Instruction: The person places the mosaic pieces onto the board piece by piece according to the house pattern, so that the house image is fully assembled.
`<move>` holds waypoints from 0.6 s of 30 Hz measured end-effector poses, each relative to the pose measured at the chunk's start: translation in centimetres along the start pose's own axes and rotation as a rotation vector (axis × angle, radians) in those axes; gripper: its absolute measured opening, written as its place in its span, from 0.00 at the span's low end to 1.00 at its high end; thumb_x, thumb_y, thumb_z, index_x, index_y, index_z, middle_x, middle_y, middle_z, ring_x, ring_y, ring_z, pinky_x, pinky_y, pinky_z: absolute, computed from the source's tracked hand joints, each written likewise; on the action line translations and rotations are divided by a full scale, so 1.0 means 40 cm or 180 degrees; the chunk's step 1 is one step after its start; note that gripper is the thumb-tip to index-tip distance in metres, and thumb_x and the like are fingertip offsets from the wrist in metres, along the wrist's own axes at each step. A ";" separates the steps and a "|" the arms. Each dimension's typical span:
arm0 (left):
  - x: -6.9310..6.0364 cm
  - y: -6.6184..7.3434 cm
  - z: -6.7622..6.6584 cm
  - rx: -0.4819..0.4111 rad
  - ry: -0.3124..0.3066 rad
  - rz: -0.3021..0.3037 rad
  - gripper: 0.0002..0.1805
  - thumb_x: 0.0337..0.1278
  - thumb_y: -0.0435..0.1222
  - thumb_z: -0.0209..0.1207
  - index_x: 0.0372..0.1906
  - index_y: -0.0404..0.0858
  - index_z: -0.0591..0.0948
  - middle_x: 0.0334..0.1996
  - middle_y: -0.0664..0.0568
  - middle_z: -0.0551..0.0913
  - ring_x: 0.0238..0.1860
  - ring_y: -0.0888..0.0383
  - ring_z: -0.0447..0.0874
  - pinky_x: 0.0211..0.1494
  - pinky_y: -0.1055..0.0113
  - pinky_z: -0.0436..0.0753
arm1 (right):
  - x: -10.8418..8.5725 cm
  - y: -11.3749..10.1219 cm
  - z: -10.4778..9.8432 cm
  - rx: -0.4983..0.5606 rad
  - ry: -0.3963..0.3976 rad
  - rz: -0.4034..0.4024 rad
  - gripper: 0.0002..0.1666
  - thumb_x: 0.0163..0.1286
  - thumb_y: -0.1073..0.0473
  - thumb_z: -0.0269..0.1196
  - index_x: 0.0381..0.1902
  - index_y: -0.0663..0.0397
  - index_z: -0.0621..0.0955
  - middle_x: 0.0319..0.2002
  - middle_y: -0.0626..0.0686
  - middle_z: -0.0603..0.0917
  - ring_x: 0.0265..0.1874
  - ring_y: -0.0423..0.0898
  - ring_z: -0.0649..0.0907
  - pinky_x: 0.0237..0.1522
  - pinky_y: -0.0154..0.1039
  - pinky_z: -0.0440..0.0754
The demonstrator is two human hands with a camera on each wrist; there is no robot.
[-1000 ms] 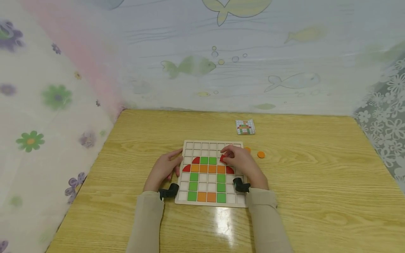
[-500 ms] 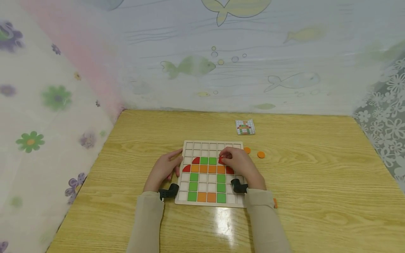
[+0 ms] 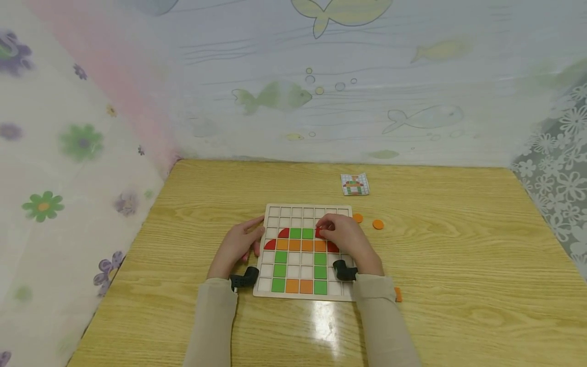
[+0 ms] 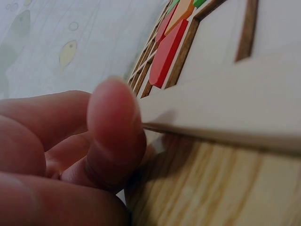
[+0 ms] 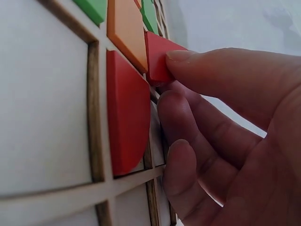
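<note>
A pale wooden grid board point(image 3: 294, 271) lies on the table with green, orange and red tiles in its cells. My right hand point(image 3: 347, 235) pinches a red tile point(image 5: 157, 59) between thumb and fingers, over the cell right of the green tiles point(image 3: 301, 233). In the right wrist view it sits beside an orange tile point(image 5: 127, 35). Another red tile point(image 5: 127, 117) with a rounded side lies below, close to my fingers. My left hand point(image 3: 238, 242) rests against the board's left edge, its fingers loosely bent; the left wrist view has the thumb point(image 4: 115, 117) at the rim.
Two orange round pieces point(image 3: 378, 224) lie right of the board. An orange piece point(image 3: 398, 294) shows partly beside my right sleeve. Behind the board is a small paper card point(image 3: 355, 184) with a coloured grid pattern. A patterned wall point(image 3: 275, 127) closes off the table's far side.
My right hand has moved slightly left with the red tile, which now sits lower, at the cell beside the green tiles. The left hand has stayed still.
</note>
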State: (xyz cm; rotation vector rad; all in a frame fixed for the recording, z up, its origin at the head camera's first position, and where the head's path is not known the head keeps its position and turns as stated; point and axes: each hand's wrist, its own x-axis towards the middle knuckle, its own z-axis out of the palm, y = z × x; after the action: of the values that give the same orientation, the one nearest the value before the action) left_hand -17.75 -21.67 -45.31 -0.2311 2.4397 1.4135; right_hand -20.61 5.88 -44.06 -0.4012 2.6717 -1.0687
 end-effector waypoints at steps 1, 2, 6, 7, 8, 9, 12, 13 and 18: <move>0.000 0.000 0.000 0.0007 -0.0001 0.0001 0.22 0.59 0.50 0.51 0.59 0.63 0.68 0.14 0.43 0.77 0.05 0.58 0.59 0.09 0.66 0.66 | 0.000 -0.001 0.000 -0.0005 -0.0007 0.0002 0.08 0.60 0.59 0.61 0.38 0.44 0.81 0.31 0.43 0.78 0.31 0.41 0.74 0.36 0.37 0.72; 0.000 0.000 0.000 0.0013 -0.0001 0.0003 0.22 0.59 0.50 0.51 0.59 0.63 0.68 0.14 0.43 0.77 0.05 0.58 0.59 0.09 0.66 0.66 | 0.000 -0.001 0.000 -0.0016 -0.0012 0.0007 0.07 0.60 0.59 0.61 0.37 0.44 0.81 0.31 0.43 0.78 0.31 0.42 0.74 0.36 0.37 0.72; 0.000 0.001 -0.001 0.0013 -0.0004 0.0025 0.22 0.59 0.50 0.51 0.59 0.63 0.68 0.14 0.43 0.77 0.05 0.58 0.60 0.09 0.66 0.65 | 0.001 -0.004 -0.001 -0.0038 -0.0023 0.0046 0.05 0.60 0.58 0.61 0.35 0.44 0.81 0.32 0.43 0.78 0.31 0.42 0.74 0.36 0.37 0.72; 0.000 0.002 -0.002 0.0003 -0.0007 0.0021 0.22 0.59 0.50 0.51 0.59 0.62 0.68 0.14 0.43 0.77 0.05 0.57 0.60 0.09 0.66 0.65 | 0.001 -0.005 -0.001 -0.0039 -0.0030 0.0059 0.05 0.60 0.58 0.61 0.35 0.44 0.81 0.32 0.43 0.78 0.31 0.42 0.74 0.36 0.37 0.72; 0.000 0.002 -0.002 -0.0005 -0.0007 0.0014 0.22 0.59 0.50 0.51 0.59 0.63 0.68 0.14 0.43 0.77 0.05 0.57 0.60 0.09 0.66 0.65 | 0.001 -0.005 0.000 -0.0042 -0.0033 0.0065 0.04 0.60 0.58 0.61 0.34 0.45 0.81 0.32 0.44 0.77 0.31 0.43 0.74 0.36 0.38 0.72; 0.000 0.002 -0.002 -0.0017 -0.0009 0.0003 0.22 0.59 0.50 0.51 0.59 0.63 0.68 0.14 0.43 0.77 0.05 0.57 0.60 0.09 0.67 0.64 | 0.000 -0.006 0.000 -0.0039 -0.0033 0.0072 0.04 0.60 0.58 0.61 0.34 0.45 0.81 0.32 0.44 0.77 0.31 0.43 0.74 0.35 0.38 0.72; 0.000 0.000 -0.002 -0.0052 -0.0016 -0.0031 0.22 0.58 0.50 0.51 0.59 0.63 0.68 0.15 0.43 0.77 0.05 0.57 0.60 0.09 0.67 0.64 | -0.001 -0.006 0.001 -0.0026 -0.0027 0.0080 0.04 0.60 0.58 0.62 0.33 0.45 0.81 0.32 0.44 0.77 0.30 0.43 0.73 0.35 0.38 0.72; 0.001 -0.001 -0.002 -0.0048 -0.0017 -0.0035 0.22 0.58 0.51 0.51 0.59 0.64 0.68 0.15 0.43 0.77 0.05 0.57 0.60 0.09 0.67 0.64 | -0.001 -0.006 0.002 -0.0021 -0.0025 0.0080 0.03 0.59 0.58 0.62 0.33 0.45 0.81 0.32 0.44 0.77 0.30 0.43 0.73 0.35 0.37 0.72; 0.003 -0.005 -0.001 -0.0047 -0.0018 -0.0020 0.22 0.58 0.51 0.51 0.59 0.65 0.67 0.15 0.43 0.77 0.05 0.57 0.60 0.09 0.67 0.65 | -0.002 -0.010 0.002 -0.0033 0.0005 0.0048 0.03 0.59 0.58 0.62 0.32 0.45 0.82 0.32 0.45 0.76 0.30 0.43 0.73 0.34 0.38 0.72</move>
State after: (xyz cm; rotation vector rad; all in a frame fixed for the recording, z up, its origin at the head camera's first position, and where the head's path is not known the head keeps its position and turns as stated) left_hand -17.81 -21.81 -45.50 -0.2377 2.4227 1.4280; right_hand -20.42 5.58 -43.81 -0.3817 2.6785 -1.0517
